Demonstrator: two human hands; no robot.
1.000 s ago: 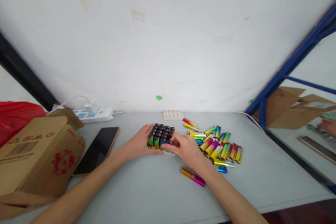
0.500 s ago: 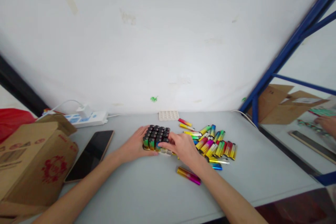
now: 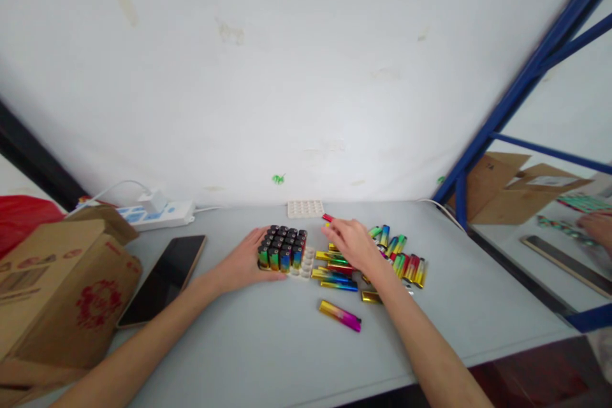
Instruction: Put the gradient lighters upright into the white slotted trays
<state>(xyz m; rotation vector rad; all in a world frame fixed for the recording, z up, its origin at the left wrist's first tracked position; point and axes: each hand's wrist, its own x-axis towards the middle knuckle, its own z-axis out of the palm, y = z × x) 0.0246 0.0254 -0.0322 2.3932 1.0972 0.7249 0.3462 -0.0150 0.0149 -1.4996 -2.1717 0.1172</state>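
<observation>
My left hand (image 3: 246,258) is curled round the left side of a block of upright lighters (image 3: 282,248) with black tops and shiny rainbow bodies. They stand in a white tray (image 3: 308,264) with round holes, and its right-hand holes are bare. My right hand (image 3: 354,243) is over the far left part of a pile of loose lighters (image 3: 399,261), its fingers closed on a yellow lighter (image 3: 327,225) whose end shows at the fingertips. A red lighter (image 3: 327,218) lies just beyond. Closer to me lies a single gold and purple lighter (image 3: 340,315).
A second white holed tray (image 3: 306,208) lies by the wall. On the left are a phone (image 3: 165,280), a power strip (image 3: 176,215) and a cardboard box (image 3: 62,299). A blue metal frame (image 3: 461,197) borders the right side; another person's hand (image 3: 595,226) is beyond it.
My right hand has left the front right of the lighter block and moved right and away from me to the pile. Another lighter now stands in the front row. My left hand stays.
</observation>
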